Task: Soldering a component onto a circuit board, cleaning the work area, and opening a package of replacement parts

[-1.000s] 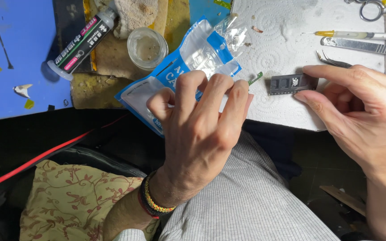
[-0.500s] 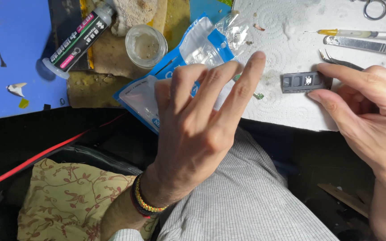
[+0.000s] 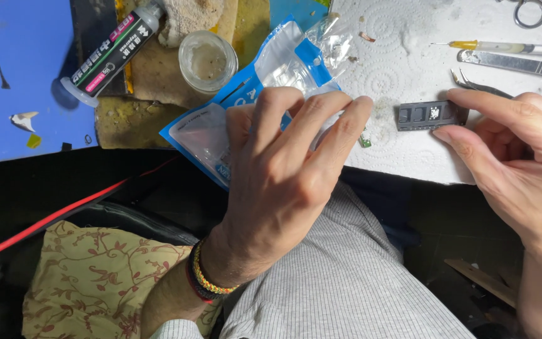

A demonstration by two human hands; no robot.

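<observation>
One blue-and-clear plastic pouch (image 3: 246, 107), flat on the surface (image 3: 7, 75), partly on the blue mat and partly under the left hand (image 3: 283, 182); its clear torn end reaches onto the paper towel (image 3: 403, 56). Left-hand fingers (image 3: 340, 125) lie spread and flat across the pouch, pinching nothing.

One small black rectangular part (image 3: 428, 115), on the paper towel, pinched at its right end between thumb and forefinger of the right hand (image 3: 522, 163).

One black glue tube (image 3: 111, 53) with pink-and-white label, lying slantwise at upper left.

One round clear cup (image 3: 207, 61), just beside the pouch.

One yellow-hubbed syringe (image 3: 497, 46), one pair of tweezers (image 3: 478, 85), one flat metal tool (image 3: 515, 63), all on the towel at upper right.
</observation>
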